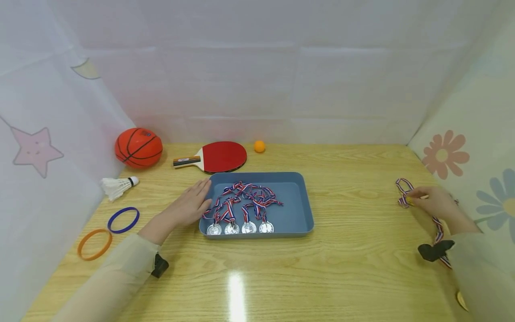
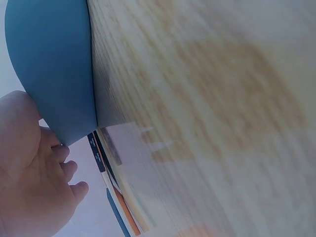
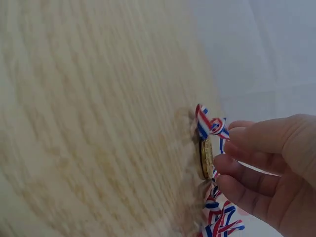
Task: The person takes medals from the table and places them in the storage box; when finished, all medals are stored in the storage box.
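A blue-grey tray (image 1: 293, 205) stands mid-table, holding several silver medals (image 1: 248, 227) on red, white and blue ribbons. My left hand (image 1: 192, 203) rests along the tray's left rim with its fingers straight; the left wrist view shows it against the tray's outer wall (image 2: 54, 64). At the table's right side, my right hand (image 1: 434, 203) is over a gold medal (image 3: 206, 158) with a striped ribbon (image 3: 203, 122). Its thumb and fingers are slightly bent and parted beside the medal. Whether the fingertips touch it is hard to see.
More striped ribbon (image 1: 438, 230) lies under the right forearm, and another gold medal (image 1: 462, 300) shows by the sleeve. Behind the tray are a red table tennis bat (image 1: 224, 156) and an orange ball (image 1: 259, 146). At left are a basketball (image 1: 138, 148), shuttlecock (image 1: 117, 187) and two wristbands (image 1: 124, 220).
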Tool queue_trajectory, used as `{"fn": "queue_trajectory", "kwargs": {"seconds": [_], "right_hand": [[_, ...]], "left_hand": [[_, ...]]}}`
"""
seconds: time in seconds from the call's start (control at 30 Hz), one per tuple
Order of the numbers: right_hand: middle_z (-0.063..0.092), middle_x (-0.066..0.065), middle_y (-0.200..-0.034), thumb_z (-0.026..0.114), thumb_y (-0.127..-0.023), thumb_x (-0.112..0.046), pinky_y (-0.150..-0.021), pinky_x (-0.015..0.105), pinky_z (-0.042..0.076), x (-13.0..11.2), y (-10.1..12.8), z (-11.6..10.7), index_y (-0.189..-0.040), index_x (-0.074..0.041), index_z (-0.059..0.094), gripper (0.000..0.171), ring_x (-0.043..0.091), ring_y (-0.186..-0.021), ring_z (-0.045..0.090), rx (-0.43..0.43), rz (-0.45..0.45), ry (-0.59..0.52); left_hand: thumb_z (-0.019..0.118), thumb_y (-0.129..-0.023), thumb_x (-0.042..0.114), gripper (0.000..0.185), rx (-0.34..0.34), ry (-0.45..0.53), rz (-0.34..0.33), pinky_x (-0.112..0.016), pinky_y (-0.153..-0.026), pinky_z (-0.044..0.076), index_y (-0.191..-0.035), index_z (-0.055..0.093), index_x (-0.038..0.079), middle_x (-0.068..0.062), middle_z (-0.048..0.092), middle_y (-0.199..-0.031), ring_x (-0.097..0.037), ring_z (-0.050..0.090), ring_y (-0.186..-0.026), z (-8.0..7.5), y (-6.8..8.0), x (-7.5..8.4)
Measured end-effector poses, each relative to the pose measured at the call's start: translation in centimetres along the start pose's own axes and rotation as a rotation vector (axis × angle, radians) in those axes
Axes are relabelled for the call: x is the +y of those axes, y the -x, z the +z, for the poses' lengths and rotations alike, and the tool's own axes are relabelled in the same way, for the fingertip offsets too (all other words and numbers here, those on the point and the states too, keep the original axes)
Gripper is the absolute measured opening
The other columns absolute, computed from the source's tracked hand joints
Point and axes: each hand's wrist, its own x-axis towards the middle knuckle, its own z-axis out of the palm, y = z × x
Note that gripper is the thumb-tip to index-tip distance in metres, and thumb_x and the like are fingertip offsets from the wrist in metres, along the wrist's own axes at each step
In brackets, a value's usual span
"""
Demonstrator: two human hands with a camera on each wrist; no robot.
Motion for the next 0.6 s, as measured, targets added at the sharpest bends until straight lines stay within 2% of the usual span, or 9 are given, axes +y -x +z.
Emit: {"fn": "queue_trajectory", "kwargs": {"seconds": [0.13, 0.27, 0.47, 0.6], "right_hand": [[0.056, 0.033, -0.106, 0.061, -0.088, -0.019, -0.065, 0.052, 0.045, 1.2, -0.5, 0.4, -0.106, 0.007, 0.061, 0.032, 0.049, -0.089, 0.053, -0.055, 0.034, 0.071], [0.052, 0.036, -0.109, 0.061, -0.086, -0.018, -0.074, 0.062, 0.039, 1.8, -1.0, 0.6, -0.109, 0.007, 0.058, 0.035, 0.056, -0.098, 0.045, -0.085, 0.059, 0.081], [0.052, 0.039, -0.103, 0.064, -0.081, -0.009, -0.077, 0.061, 0.039, 1.6, -1.5, 0.8, -0.106, 0.017, 0.053, 0.038, 0.056, -0.096, 0.047, -0.082, 0.006, 0.072], [0.055, 0.037, -0.098, 0.066, -0.082, -0.014, -0.075, 0.057, 0.042, 1.1, -1.5, 0.7, -0.103, 0.018, 0.052, 0.041, 0.052, -0.091, 0.050, -0.085, 0.035, 0.064]], "left_hand": [[0.037, -0.099, 0.029, 0.062, -0.003, -0.005, -0.002, -0.052, -0.107, 0.011, -0.145, 0.012, -0.004, -0.020, 0.010, -0.150, -0.039, 0.007, -0.136, 0.1, -0.1, 0.0], [0.037, -0.099, 0.029, 0.062, -0.001, -0.008, 0.001, -0.053, -0.107, 0.011, -0.145, 0.012, -0.004, -0.020, 0.010, -0.151, -0.039, 0.007, -0.136, 0.2, -0.1, -0.1], [0.037, -0.099, 0.029, 0.063, 0.000, -0.012, 0.002, -0.053, -0.107, 0.012, -0.145, 0.012, -0.004, -0.020, 0.010, -0.151, -0.039, 0.007, -0.136, 0.1, -0.2, -0.1], [0.037, -0.099, 0.029, 0.062, 0.002, -0.011, 0.003, -0.053, -0.107, 0.012, -0.145, 0.012, -0.004, -0.020, 0.010, -0.151, -0.039, 0.007, -0.136, 0.1, -0.3, 0.0]]}}
